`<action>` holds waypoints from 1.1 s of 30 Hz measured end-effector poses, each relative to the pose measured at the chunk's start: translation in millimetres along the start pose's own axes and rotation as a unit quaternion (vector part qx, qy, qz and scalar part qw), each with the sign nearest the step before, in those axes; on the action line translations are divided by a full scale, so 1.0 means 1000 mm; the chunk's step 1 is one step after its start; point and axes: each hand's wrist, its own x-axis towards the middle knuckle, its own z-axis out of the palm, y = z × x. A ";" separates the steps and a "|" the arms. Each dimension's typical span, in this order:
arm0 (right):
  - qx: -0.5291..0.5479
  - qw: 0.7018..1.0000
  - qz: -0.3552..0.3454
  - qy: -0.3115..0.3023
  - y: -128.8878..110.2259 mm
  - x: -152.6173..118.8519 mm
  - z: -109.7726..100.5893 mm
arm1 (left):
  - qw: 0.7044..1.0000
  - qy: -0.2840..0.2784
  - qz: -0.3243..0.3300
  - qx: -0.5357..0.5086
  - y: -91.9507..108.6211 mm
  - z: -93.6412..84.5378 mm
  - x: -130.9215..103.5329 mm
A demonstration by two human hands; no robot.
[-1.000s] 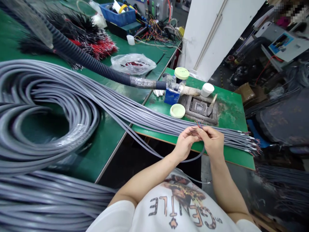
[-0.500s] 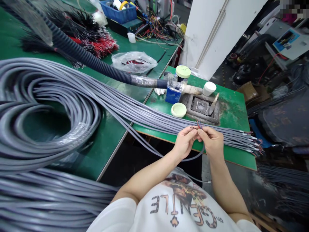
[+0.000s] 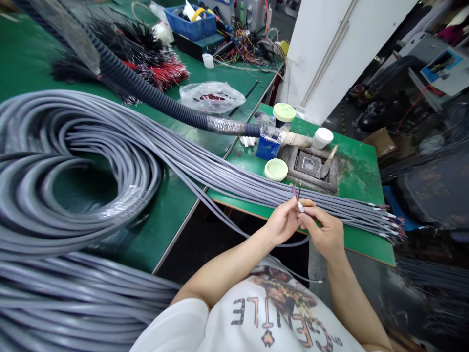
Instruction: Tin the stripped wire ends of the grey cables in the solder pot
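A grey cable [image 3: 293, 244] loops up to my two hands, over the near edge of the green board. Its end has a white sleeve [image 3: 301, 207] and thin coloured wires [image 3: 295, 191] fanning upward. My left hand [image 3: 285, 221] is closed with its fingertips at the wires. Thumb and fingers of my right hand [image 3: 324, 228] pinch the cable just by the white sleeve. Behind my hands, a long bundle of grey cables [image 3: 234, 178] crosses the board, with stripped wire ends [image 3: 395, 227] at the right.
A big cable coil [image 3: 120, 205] lies left on the green table [image 3: 154, 244]. Beyond the bundle are a black hose [image 3: 146, 90], blue box [image 3: 268, 146], pale green lid [image 3: 276, 169], white cup [image 3: 322, 138] and a grey tray [image 3: 331, 183] with a flat tool [image 3: 329, 161].
The white sleeve now shows between my fingers, and the wires spread into separate groups. My right hand has shifted slightly down. The whole view has moved a little.
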 end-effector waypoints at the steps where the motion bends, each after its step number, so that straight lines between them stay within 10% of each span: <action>1: -0.005 1.000 0.005 0.012 0.000 0.000 0.000 | 1.000 0.009 0.029 0.009 -0.002 -0.001 -0.002; 9: -0.030 0.999 -0.033 -0.020 -0.004 0.008 -0.036 | 0.963 0.062 0.143 0.219 0.006 -0.004 -0.016; 18: 0.147 0.971 0.074 -0.175 -0.020 0.030 -0.053 | 0.900 -0.076 0.173 0.392 0.006 0.004 -0.020; 26: -0.037 0.983 -0.127 0.125 -0.015 0.020 -0.012 | 0.942 0.083 0.168 0.279 0.000 -0.002 -0.021; 33: -0.135 0.955 -0.228 0.131 -0.015 0.011 -0.009 | 0.981 0.077 0.114 0.135 0.006 -0.011 -0.018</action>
